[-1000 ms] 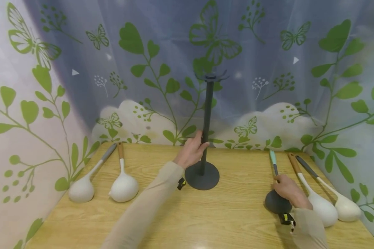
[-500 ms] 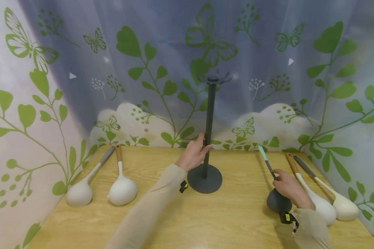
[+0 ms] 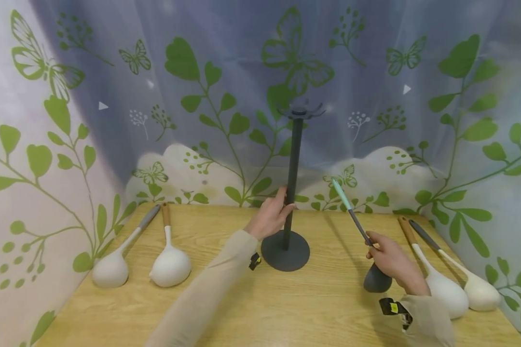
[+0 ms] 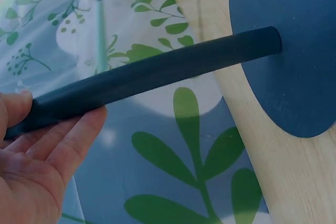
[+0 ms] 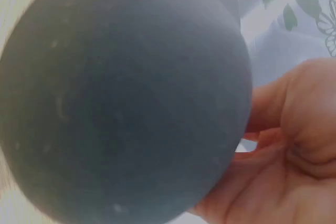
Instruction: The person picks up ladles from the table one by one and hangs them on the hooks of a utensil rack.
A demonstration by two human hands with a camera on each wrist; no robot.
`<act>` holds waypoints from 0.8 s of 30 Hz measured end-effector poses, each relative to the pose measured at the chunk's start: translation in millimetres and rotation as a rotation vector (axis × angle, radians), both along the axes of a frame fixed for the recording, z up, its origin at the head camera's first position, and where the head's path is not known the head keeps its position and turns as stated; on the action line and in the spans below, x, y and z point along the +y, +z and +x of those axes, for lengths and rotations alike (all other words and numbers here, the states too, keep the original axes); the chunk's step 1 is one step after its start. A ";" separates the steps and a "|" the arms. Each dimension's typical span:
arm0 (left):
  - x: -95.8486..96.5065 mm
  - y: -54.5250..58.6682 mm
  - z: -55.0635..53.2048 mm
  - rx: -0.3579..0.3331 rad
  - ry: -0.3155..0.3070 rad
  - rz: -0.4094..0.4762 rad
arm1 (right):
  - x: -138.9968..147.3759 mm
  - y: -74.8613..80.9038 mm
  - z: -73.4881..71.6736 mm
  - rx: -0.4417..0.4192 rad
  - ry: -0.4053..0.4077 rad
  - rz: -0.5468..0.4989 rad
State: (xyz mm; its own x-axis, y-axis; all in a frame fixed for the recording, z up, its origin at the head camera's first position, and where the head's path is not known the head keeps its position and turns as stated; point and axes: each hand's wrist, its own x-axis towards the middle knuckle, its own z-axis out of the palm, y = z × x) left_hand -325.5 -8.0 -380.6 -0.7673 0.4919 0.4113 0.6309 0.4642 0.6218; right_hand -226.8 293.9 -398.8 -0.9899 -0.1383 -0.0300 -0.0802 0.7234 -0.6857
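Note:
A dark utensil stand (image 3: pixel 293 173) with a round base and hooks on top stands on the table. My left hand (image 3: pixel 269 214) holds its pole between thumb and fingers, low down. In the left wrist view, the thumb lies on one side of the pole (image 4: pixel 157 74) and the fingers on the other. My right hand (image 3: pixel 392 258) grips a black ladle (image 3: pixel 377 279) by its shaft just above the bowl. The ladle is tilted, its mint handle (image 3: pixel 341 193) pointing up and toward the stand. Its rounded bowl (image 5: pixel 121 98) fills most of the right wrist view.
Two white ladles, one with a grey handle (image 3: pixel 110 270) and one with a brown handle (image 3: pixel 171 266), lie at the left. At the right lie a white ladle (image 3: pixel 449 296) and a cream ladle (image 3: pixel 482 292). A patterned curtain (image 3: pixel 226 159) hangs behind the wooden table (image 3: pixel 252 308).
The ladle in my right hand has come up off the table and shifted left, its handle swinging up toward the stand. My left hand stays on the pole.

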 end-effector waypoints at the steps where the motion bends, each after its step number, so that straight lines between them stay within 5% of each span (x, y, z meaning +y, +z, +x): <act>1: -0.3 -1.1 -0.2 0.002 0.001 0.001 | -2.6 -0.5 -0.3 0.011 -0.002 -0.011; 9: -1.4 -3.4 -2.6 0.032 -0.011 0.004 | -19.7 2.2 -1.9 0.077 -0.044 -0.100; 18: -2.9 -0.8 -5.1 -0.037 -0.028 -0.003 | -41.7 3.8 -9.6 0.285 -0.074 -0.171; 24: -4.2 1.2 -4.3 -0.068 -0.056 0.009 | -58.2 12.3 -22.1 0.344 -0.140 -0.196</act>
State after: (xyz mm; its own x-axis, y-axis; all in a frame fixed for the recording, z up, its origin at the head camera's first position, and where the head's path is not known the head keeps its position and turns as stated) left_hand -329.8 -12.1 -379.4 -0.7651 0.5311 0.3640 0.6118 0.4235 0.6681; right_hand -248.9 235.8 -386.5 -0.9472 0.0279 0.3196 -0.2393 0.6021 -0.7617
